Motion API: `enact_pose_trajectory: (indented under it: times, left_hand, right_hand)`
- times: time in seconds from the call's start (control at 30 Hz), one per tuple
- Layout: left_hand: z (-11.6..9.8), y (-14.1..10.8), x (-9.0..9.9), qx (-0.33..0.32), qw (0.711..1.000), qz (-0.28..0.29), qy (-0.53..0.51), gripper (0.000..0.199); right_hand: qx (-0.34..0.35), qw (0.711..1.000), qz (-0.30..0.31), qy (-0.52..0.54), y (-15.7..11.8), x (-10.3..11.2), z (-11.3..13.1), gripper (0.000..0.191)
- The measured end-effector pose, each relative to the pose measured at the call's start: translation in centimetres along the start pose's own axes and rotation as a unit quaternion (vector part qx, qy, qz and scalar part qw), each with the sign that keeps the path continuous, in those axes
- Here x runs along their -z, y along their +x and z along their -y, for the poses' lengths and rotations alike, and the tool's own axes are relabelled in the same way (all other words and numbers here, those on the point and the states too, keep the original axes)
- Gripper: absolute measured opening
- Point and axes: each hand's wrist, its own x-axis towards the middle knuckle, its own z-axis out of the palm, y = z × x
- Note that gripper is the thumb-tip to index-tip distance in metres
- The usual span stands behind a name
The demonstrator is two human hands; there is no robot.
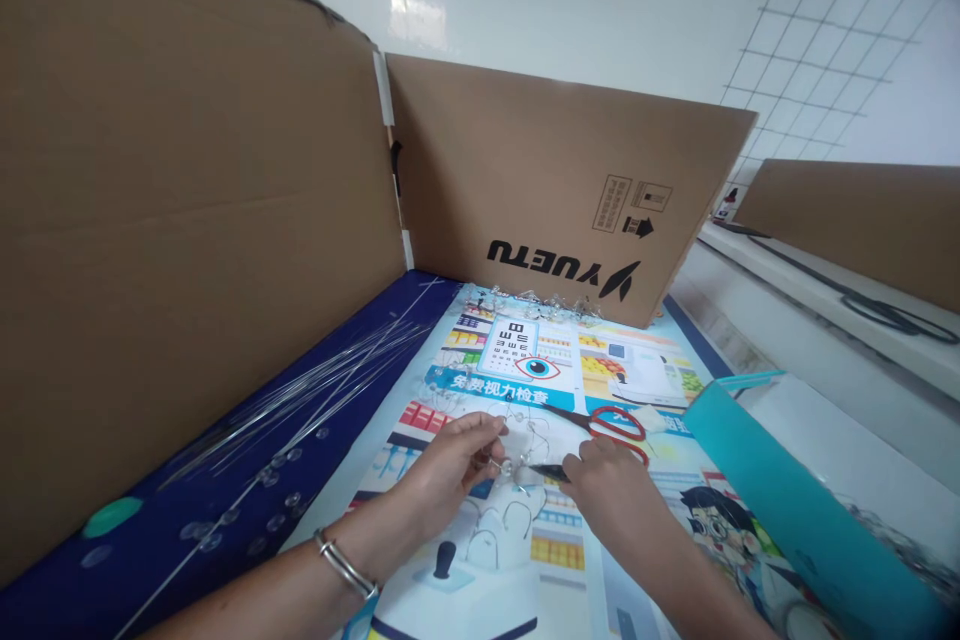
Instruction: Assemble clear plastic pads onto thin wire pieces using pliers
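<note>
My left hand pinches a thin wire piece with a small clear bead at the fingertips. My right hand is closed round a dark pointed tool, its tip reaching left to the bead. The tool's handle is hidden in the fist, so I cannot tell its exact kind. Just beyond the right hand lie red-handled scissors, blades pointing left. Curled wire with clear beads is close by the fingers, over the printed poster sheet.
Straight wires, loose clear beads and a green oval piece lie on the blue surface at left. Beaded wire pieces line the far edge. Cardboard panels rise behind and left. A teal box holding wire pieces stands right.
</note>
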Motion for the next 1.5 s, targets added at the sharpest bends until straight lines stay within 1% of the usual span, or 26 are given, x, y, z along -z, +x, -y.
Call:
enact_pose_trajectory:
  times: [0.17,0.37,0.47,0.63,0.77,0.93,1.03,1.2,1.33,1.5]
  left_hand:
    - [0.1,-0.2,-0.1,-0.017,1.0,-0.012,0.011,0.024]
    - [0.3,-0.2,-0.3,-0.03,0.999,-0.015,0.017,0.024]
    - [0.3,-0.4,-0.5,-0.04,0.999,-0.013,0.024,0.023]
    - [0.3,-0.6,-0.9,-0.054,0.997,-0.005,0.048,0.02]
    - [0.4,-0.5,-0.9,-0.061,0.996,0.005,0.066,0.018]
    - [0.6,-0.5,-0.9,-0.064,0.992,-0.004,0.108,0.019]
    - [0.7,-0.5,-1.0,-0.075,0.991,-0.001,0.113,0.018]
    - [0.7,-0.5,-1.1,-0.073,0.992,0.003,0.104,0.017]
    - [0.7,-0.5,-1.1,-0.074,0.992,0.006,0.1,0.018]
    - [0.8,-0.8,-1.3,-0.069,0.994,-0.004,0.085,0.019]
  right_hand:
    - [-0.005,1.0,-0.023,-0.003,-0.1,0.0,-0.5,0.01]
    - [-0.061,0.996,-0.069,0.013,0.2,-0.6,-1.5,0.015]
    - [-0.086,0.991,-0.1,0.01,0.3,-0.9,-1.9,0.014]
    - [-0.097,0.981,-0.165,0.028,0.3,-1.4,-3.1,0.017]
    - [-0.09,0.967,-0.233,0.053,0.4,-1.9,-3.5,0.022]
    - [-0.053,0.949,-0.296,0.093,0.5,-2.4,-2.7,0.021]
    - [-0.035,0.937,-0.33,0.105,0.6,-2.5,-2.3,0.021]
    - [-0.026,0.928,-0.354,0.11,0.7,-3.2,-2.4,0.021]
    - [-0.03,0.924,-0.362,0.122,0.8,-3.8,-2.6,0.02]
    - [-0.052,0.928,-0.339,0.143,0.7,-3.8,-2.4,0.022]
